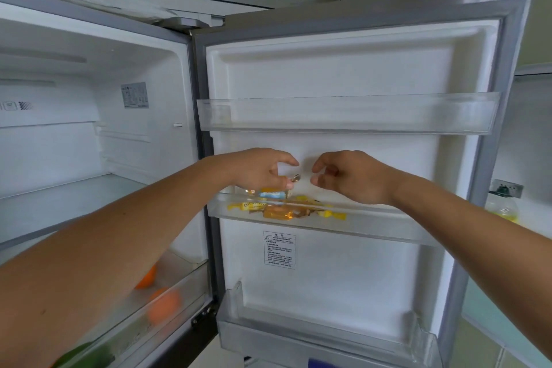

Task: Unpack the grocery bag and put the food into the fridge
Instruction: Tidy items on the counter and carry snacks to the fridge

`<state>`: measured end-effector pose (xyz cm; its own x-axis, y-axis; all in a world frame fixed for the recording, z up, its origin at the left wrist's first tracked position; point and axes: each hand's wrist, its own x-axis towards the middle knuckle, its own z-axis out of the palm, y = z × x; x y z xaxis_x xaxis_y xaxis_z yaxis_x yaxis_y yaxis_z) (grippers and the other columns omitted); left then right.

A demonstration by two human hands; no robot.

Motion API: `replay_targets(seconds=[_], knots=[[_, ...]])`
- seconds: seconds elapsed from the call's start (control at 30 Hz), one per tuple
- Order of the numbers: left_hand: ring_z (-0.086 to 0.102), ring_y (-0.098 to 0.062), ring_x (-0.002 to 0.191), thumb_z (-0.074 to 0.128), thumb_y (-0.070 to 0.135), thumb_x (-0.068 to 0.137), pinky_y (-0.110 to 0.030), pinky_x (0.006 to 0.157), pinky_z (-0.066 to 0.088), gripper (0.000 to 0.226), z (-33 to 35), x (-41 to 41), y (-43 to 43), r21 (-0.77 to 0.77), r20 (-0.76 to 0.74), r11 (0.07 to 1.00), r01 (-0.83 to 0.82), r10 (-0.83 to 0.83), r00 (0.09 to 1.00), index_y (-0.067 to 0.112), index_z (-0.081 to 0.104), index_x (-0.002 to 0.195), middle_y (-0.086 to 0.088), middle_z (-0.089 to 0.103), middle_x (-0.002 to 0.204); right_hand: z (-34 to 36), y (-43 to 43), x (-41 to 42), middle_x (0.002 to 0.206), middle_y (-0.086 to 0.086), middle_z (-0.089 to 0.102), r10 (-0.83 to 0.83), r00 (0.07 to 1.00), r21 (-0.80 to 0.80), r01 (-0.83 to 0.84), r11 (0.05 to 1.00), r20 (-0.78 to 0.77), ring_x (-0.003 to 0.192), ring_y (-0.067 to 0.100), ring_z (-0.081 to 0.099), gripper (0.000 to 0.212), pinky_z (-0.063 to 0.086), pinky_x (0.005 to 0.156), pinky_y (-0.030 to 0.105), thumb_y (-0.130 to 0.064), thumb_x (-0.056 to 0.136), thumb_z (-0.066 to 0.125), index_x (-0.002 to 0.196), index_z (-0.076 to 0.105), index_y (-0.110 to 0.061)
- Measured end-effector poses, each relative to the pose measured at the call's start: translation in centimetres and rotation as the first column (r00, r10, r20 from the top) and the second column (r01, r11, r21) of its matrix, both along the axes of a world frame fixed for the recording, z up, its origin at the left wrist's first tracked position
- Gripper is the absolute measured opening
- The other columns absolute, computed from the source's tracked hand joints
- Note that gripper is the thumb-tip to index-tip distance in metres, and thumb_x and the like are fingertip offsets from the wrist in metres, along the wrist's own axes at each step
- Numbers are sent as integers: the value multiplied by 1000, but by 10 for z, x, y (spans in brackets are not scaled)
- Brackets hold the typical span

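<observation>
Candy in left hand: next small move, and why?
Probably lower the left hand and drop the candy into the middle door bin: it is pinched above that bin, where other wrapped candies already lie, and the right hand holds nothing.

The fridge door [328, 69] stands open. Over its middle door shelf [388, 225], the left hand [257, 170] pinches a small wrapped sweet [295, 179] at its fingertips. The right hand [355, 176] hovers just beside it with its fingers loosely curled, holding nothing. Yellow and orange wrapped sweets [280, 209] lie in the shelf below. Two oranges [164, 305] sit in the fridge's lower drawer.
</observation>
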<state>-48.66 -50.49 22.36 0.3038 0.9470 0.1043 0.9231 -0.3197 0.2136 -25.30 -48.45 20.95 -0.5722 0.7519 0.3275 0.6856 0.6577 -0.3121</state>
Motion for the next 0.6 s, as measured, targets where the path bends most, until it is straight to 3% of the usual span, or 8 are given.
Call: replay_targets(seconds=[0.17, 0.33, 0.6], knots=[[58, -13, 109, 61, 54, 92, -32, 98, 46, 56, -3, 2, -13, 66, 27, 997, -37, 35, 999, 39, 45, 143, 8, 60, 113, 1, -15, 24, 93, -9, 66, -70, 998, 43, 70, 997, -1, 90, 13, 59, 33, 43, 80, 26, -50, 95, 58, 116, 64, -25], [55, -14, 105, 54, 50, 97, -28, 86, 42, 43, 6, 3, -48, 188, -42, 980, -56, 65, 997, 34, 52, 136, 5, 57, 117, 0, -39, 32, 92, -10, 66, -110, 994, 101, 108, 989, 21, 88, 13, 59, 35, 46, 83, 29, -52, 95, 57, 119, 62, -27], [51, -14, 101, 51, 52, 97, -34, 90, 46, 36, 4, 48, -83, 202, -84, 979, -8, 26, 996, 30, 57, 125, 5, 58, 114, -1, -95, 77, 112, -6, 63, -279, 951, 97, 268, 959, 131, 96, 14, 58, 44, 47, 87, 32, -64, 91, 53, 126, 56, -37]])
